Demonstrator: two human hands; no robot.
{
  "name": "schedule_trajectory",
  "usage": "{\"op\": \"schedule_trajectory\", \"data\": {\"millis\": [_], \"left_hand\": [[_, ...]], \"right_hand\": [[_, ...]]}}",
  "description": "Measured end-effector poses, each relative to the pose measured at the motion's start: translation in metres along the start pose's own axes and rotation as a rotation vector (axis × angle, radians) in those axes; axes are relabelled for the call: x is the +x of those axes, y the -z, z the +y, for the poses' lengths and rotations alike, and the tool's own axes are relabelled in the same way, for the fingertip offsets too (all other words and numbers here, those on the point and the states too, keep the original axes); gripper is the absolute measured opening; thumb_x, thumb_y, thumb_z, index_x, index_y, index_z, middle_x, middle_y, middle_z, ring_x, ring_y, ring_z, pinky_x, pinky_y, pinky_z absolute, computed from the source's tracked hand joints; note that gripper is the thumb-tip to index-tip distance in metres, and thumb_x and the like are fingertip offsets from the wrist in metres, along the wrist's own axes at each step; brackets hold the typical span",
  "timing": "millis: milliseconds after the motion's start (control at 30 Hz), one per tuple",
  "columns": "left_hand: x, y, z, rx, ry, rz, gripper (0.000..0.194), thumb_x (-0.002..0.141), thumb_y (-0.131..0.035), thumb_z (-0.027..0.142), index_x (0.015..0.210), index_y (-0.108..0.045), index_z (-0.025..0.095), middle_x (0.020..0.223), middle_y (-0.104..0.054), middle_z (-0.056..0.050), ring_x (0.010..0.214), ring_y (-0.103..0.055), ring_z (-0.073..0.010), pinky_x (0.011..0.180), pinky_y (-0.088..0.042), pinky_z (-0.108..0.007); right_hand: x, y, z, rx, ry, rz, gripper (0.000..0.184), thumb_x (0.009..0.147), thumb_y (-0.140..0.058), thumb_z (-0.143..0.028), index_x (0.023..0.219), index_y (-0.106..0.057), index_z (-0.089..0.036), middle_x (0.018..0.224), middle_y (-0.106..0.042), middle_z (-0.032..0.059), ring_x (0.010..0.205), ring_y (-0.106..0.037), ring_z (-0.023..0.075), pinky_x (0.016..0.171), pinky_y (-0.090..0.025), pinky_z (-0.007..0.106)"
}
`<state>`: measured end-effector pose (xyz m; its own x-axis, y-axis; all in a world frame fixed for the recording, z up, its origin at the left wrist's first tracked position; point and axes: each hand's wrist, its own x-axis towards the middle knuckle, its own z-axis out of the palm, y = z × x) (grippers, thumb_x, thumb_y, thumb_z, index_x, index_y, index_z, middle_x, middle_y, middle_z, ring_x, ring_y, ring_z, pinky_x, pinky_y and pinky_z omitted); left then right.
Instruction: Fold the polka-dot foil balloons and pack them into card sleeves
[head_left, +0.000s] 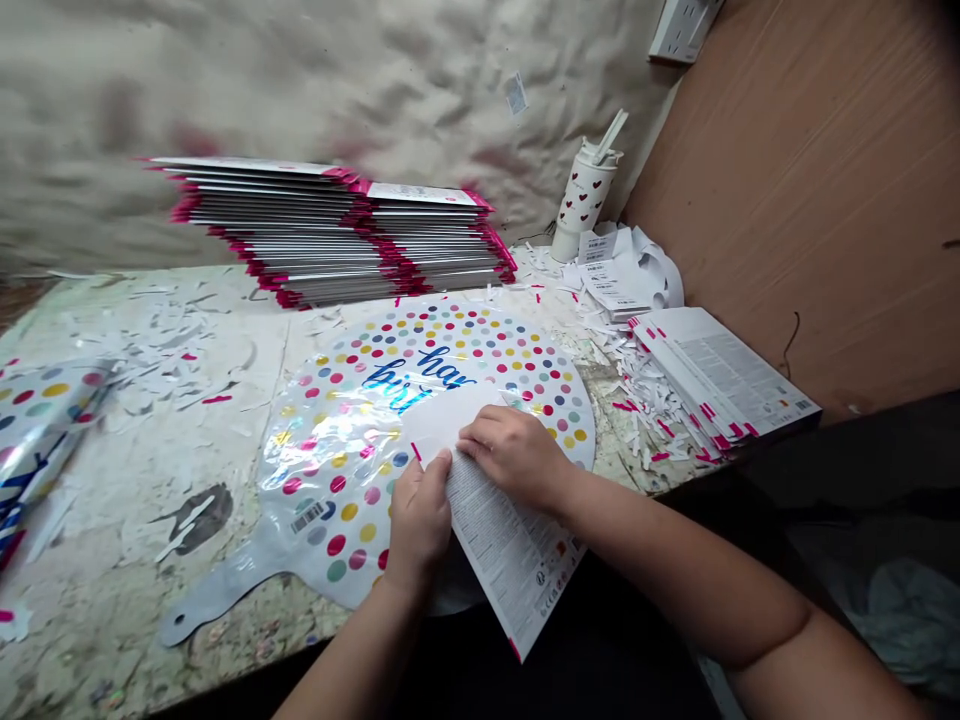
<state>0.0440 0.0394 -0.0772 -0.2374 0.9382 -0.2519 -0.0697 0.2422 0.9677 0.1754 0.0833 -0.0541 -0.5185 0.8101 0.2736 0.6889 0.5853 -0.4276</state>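
A flat round foil balloon (352, 420) with coloured dots and blue lettering lies on the worktable (150, 470), its valve tail pointing to the near left. On top of it lies a white printed card sleeve (510, 545) with a pink edge, jutting over the table's front. My left hand (418, 520) pinches the sleeve's upper left edge, fingers closed. My right hand (514, 455) presses and grips the sleeve's top edge beside it, fingers curled.
A tall stack of pink-edged packaged sleeves (337, 230) stands at the back. Another pile of printed sleeves (720, 380) lies at the right edge. A heart-patterned cup (583, 195) stands near the wall. More dotted balloons (37, 420) lie at far left. Paper scraps litter the surface.
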Motion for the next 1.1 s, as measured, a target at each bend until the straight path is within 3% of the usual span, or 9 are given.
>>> {"op": "schedule_trajectory", "data": {"millis": [133,333,500,667,733,867,933,1033,1100], "left_hand": [[-0.004,0.001,0.001,0.101,-0.074,-0.029,0.023,0.080,-0.052,0.041,0.077,-0.062,0.021,0.093,-0.068,-0.004,0.095,-0.059,-0.0239,0.086,-0.044,-0.032],[-0.005,0.002,0.000,0.133,-0.104,-0.073,0.032,0.082,-0.049,0.044,0.096,-0.063,0.019,0.098,-0.068,-0.006,0.095,-0.060,-0.0260,0.084,-0.045,-0.034],[-0.005,0.001,0.006,0.193,-0.132,-0.105,0.033,0.082,-0.048,0.039,0.097,-0.065,0.016,0.099,-0.068,-0.006,0.091,-0.061,-0.0246,0.079,-0.046,-0.032],[-0.005,0.002,0.007,0.249,-0.141,-0.121,0.032,0.081,-0.048,0.039,0.087,-0.066,0.013,0.086,-0.069,-0.006,0.085,-0.062,-0.0249,0.073,-0.047,-0.033],[-0.004,0.006,0.006,0.206,-0.092,-0.101,0.034,0.080,-0.051,0.041,0.090,-0.065,0.012,0.086,-0.069,-0.007,0.085,-0.063,-0.0261,0.074,-0.049,-0.035],[-0.002,0.014,0.008,0.110,-0.115,0.051,0.033,0.079,-0.054,0.040,0.098,-0.063,0.014,0.093,-0.069,-0.007,0.093,-0.062,-0.0267,0.082,-0.049,-0.038],[-0.002,0.012,0.009,0.090,-0.173,0.128,0.032,0.080,-0.054,0.038,0.102,-0.061,0.016,0.100,-0.067,-0.006,0.101,-0.060,-0.0252,0.089,-0.046,-0.037],[-0.007,0.002,0.013,0.083,-0.267,0.100,0.028,0.083,-0.051,0.034,0.104,-0.058,0.017,0.103,-0.065,-0.005,0.106,-0.056,-0.0231,0.097,-0.041,-0.036],[-0.012,-0.005,0.015,0.109,-0.308,0.049,0.026,0.084,-0.050,0.033,0.102,-0.059,0.016,0.102,-0.065,-0.006,0.104,-0.057,-0.0229,0.097,-0.040,-0.036]], "right_hand": [[-0.002,0.001,-0.004,0.004,-0.027,0.000,0.018,0.088,-0.048,-0.022,0.080,-0.062,-0.014,0.081,-0.060,0.0062,0.078,-0.054,0.0165,0.072,-0.041,0.028],[-0.004,0.007,-0.001,0.038,-0.055,-0.026,0.016,0.087,-0.044,-0.016,0.087,-0.060,-0.014,0.084,-0.063,0.0064,0.082,-0.056,0.0160,0.072,-0.042,0.026],[-0.005,0.016,-0.020,-0.228,0.030,-0.204,0.015,0.083,-0.043,-0.010,0.082,-0.058,-0.012,0.078,-0.062,0.0087,0.070,-0.057,0.0186,0.059,-0.039,0.028],[0.000,0.017,-0.019,-0.378,0.092,-0.203,0.015,0.081,-0.041,-0.008,0.080,-0.056,-0.012,0.076,-0.060,0.0106,0.066,-0.055,0.0197,0.052,-0.037,0.028],[-0.001,0.028,0.007,-0.387,-0.060,-0.128,0.015,0.082,-0.042,-0.011,0.080,-0.057,-0.013,0.074,-0.059,0.0095,0.064,-0.055,0.0187,0.053,-0.037,0.028],[-0.014,0.066,0.055,-0.422,-0.599,0.113,0.016,0.080,-0.047,-0.013,0.091,-0.059,-0.012,0.085,-0.061,0.0140,0.067,-0.057,0.0206,0.055,-0.042,0.031],[-0.024,0.076,0.049,-0.246,-0.481,0.097,0.033,0.078,-0.055,-0.022,0.110,-0.055,-0.014,0.104,-0.059,0.0149,0.082,-0.059,0.0228,0.064,-0.047,0.034],[-0.030,0.064,0.005,-0.001,-0.015,-0.069,0.063,0.074,-0.061,-0.035,0.132,-0.040,-0.020,0.128,-0.048,0.0111,0.111,-0.050,0.0258,0.088,-0.045,0.037],[-0.023,0.046,-0.021,-0.023,0.047,0.034,0.059,0.079,-0.055,-0.032,0.133,-0.039,-0.017,0.130,-0.047,0.0118,0.115,-0.044,0.0267,0.096,-0.039,0.039]]}}
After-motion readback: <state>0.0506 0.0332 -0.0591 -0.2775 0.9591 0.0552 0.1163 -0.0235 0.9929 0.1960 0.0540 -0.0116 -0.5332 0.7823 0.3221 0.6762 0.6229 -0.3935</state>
